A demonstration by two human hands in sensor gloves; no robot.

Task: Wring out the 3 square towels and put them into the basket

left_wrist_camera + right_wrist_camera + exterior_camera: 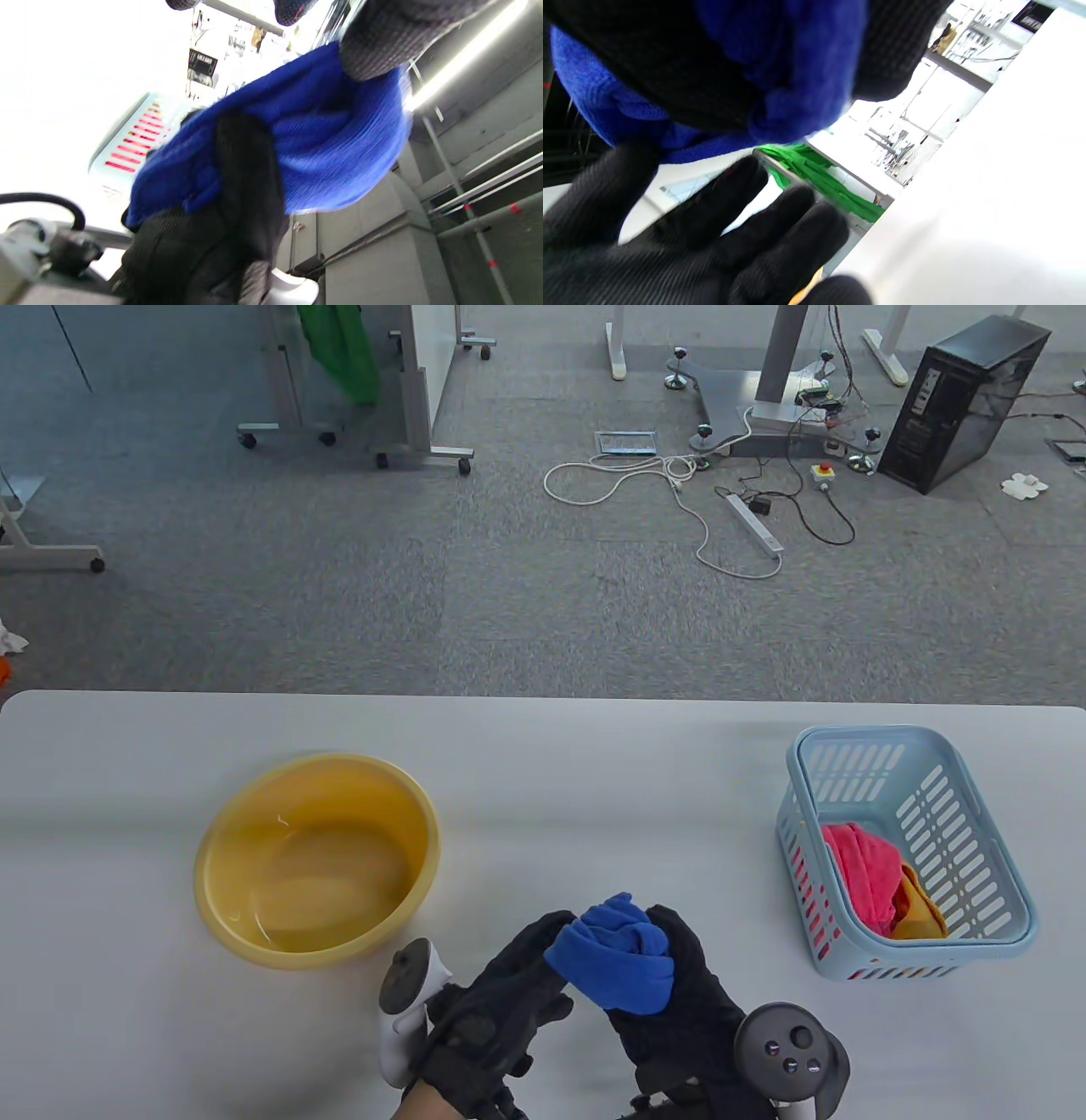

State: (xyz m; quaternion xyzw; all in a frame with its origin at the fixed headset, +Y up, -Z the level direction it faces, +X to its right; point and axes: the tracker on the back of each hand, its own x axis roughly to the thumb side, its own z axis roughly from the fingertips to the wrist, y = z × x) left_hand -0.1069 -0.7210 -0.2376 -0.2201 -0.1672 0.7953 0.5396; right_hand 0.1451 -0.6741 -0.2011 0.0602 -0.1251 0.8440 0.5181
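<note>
A bunched blue towel (624, 967) (331, 140) (806, 63) is held above the table's front edge, between the basin and the basket. My right hand (674, 937) grips it, with fingers (670, 63) curled round the bundle. My left hand (543, 937) lies at the towel's left end. Its fingers (734, 237) are spread and fairly straight, and one finger (369, 42) presses on the cloth. A light blue slatted basket (882, 734) (127, 144) stands at the right, holding a pink towel (861, 865) and an orange towel (916, 912).
A yellow basin (212, 848) with what looks like a little water stands at the left of the white table (594, 780). Beyond the far edge is carpet with cables, a computer tower (959, 403) and a green cloth (344, 347) on a frame.
</note>
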